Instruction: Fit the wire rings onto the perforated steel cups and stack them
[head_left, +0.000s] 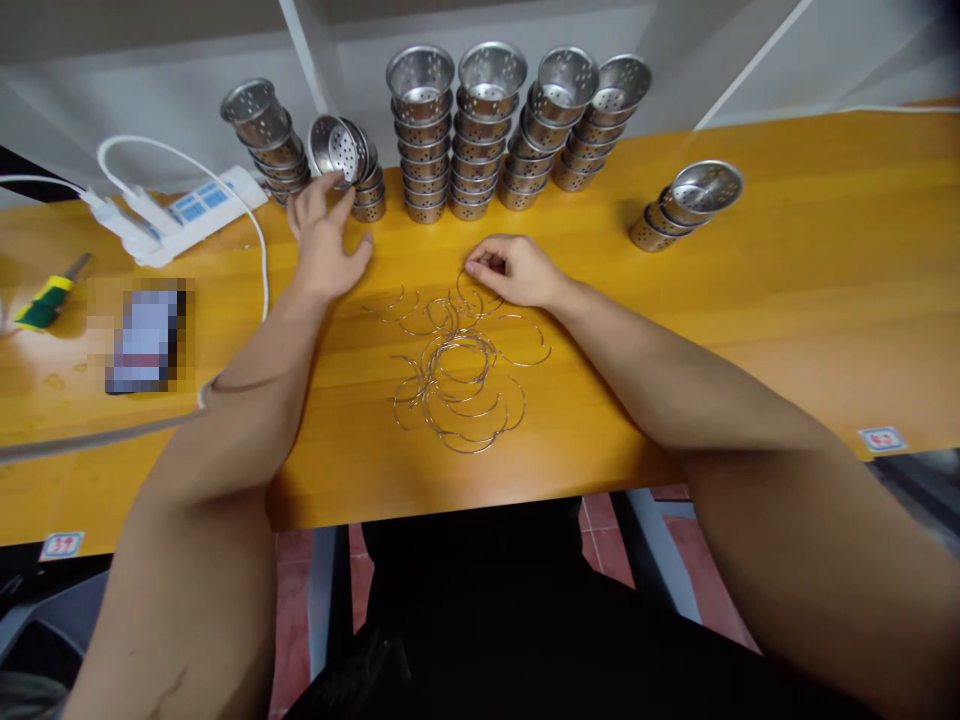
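Observation:
My left hand point(322, 240) reaches to the back of the table with its fingers apart. Its fingertips are at the lower rim of a perforated metal cup point(328, 145) that leans on a short stack of such cups point(369, 200); whether they touch it I cannot tell. My right hand point(517, 270) is closed in a pinch on a thin curved wire point(460, 285), above the table's middle. Below it lies a loose tangle of curved wires point(457, 370), some bent into open arcs.
Several tall cup stacks point(425, 150) line the wall. A short tilted stack point(664, 220) stands at right. To the left are a white power strip point(199, 215) with cables, a phone point(146, 335) and a yellow-green screwdriver point(49, 300). The wooden table's front edge point(450, 508) is near my body.

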